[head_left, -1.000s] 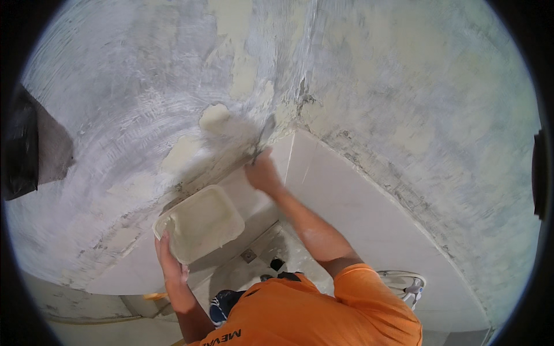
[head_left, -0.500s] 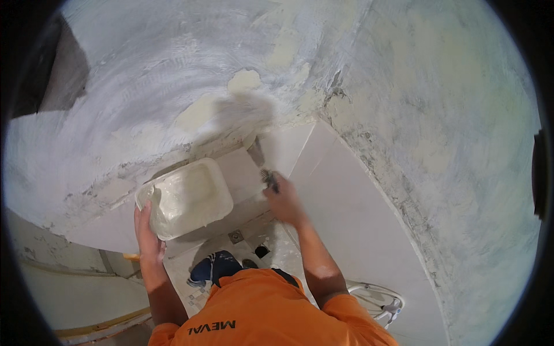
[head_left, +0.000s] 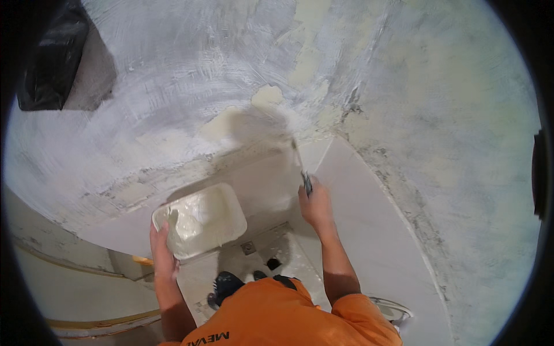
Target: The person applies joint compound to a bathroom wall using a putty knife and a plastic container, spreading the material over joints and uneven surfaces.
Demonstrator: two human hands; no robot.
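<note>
Resting in the left hand (head_left: 164,254), one pale tub (head_left: 236,202) is held by its left end, in front of the lower wall (head_left: 375,230) and above the floor. One putty knife (head_left: 306,181) is gripped by its dark handle in the closed right hand (head_left: 316,206), its blade pointed toward the wall. The tub can be judged fairly stiff, weighted by the cream paste (head_left: 187,225) inside; held at one end, it could be tipped, so it is best grasped firmly by the rim. Smeared edges may be slippery. The thin blade is probably springy. Counted: one tub, one knife, two hands, one floor grate (head_left: 248,248), one black bag-like object (head_left: 52,63).
</note>
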